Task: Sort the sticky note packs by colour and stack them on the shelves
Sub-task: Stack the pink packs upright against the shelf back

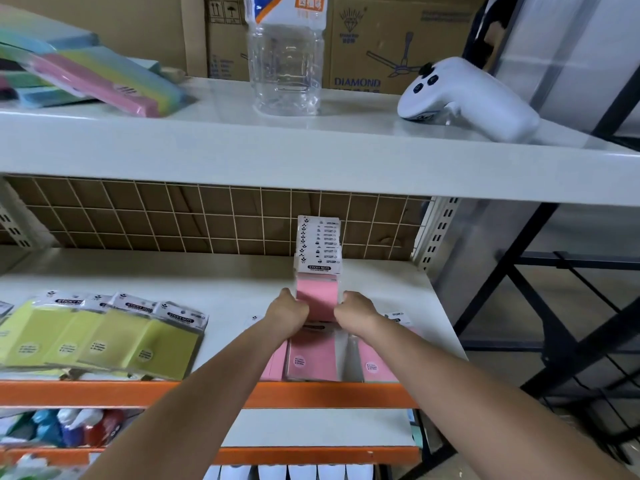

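Note:
A stack of pink sticky note packs (317, 289) stands on the middle shelf (228, 282), its white header cards fanned up toward the wire back. My left hand (289, 315) grips its left side and my right hand (356, 315) grips its right side. Under and in front of my hands lie more pink packs (311, 358), flat near the shelf's front edge, with another pink pack (375, 367) to the right. Several yellow packs (104, 337) lie overlapping in a row at the shelf's left front.
The upper shelf (311, 147) carries multicoloured note packs (104, 81) at the left, a clear plastic bottle (285, 60) and a white controller (464, 98). Cardboard boxes (381, 39) stand behind. An orange beam (86, 393) edges the middle shelf; black racking (571, 323) stands to the right.

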`<state>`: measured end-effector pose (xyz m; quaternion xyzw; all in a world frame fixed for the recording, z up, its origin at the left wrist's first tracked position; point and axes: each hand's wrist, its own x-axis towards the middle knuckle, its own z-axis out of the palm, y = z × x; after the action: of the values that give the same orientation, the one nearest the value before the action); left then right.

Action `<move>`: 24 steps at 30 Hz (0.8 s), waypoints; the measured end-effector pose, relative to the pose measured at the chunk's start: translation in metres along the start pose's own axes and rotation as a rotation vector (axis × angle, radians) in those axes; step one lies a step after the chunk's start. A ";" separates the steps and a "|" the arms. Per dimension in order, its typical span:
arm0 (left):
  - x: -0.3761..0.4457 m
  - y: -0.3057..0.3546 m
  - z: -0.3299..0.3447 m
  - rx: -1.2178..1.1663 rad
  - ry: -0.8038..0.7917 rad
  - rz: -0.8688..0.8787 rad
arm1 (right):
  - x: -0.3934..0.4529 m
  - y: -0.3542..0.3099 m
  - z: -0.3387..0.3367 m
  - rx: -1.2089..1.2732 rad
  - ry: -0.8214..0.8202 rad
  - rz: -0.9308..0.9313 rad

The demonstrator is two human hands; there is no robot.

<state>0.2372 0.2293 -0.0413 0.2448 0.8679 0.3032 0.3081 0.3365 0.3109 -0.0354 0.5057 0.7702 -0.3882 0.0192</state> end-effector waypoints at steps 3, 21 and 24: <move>-0.002 0.001 -0.011 0.081 0.074 -0.038 | -0.004 0.000 -0.006 -0.051 0.045 0.030; -0.048 0.008 -0.008 0.146 -0.064 -0.066 | -0.029 0.007 0.011 0.091 -0.181 0.142; -0.048 0.009 -0.010 0.104 -0.066 -0.053 | -0.027 0.004 0.013 0.040 -0.188 0.212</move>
<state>0.2653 0.2024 -0.0102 0.2476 0.8779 0.2411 0.3314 0.3480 0.2835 -0.0352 0.5461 0.6992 -0.4450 0.1221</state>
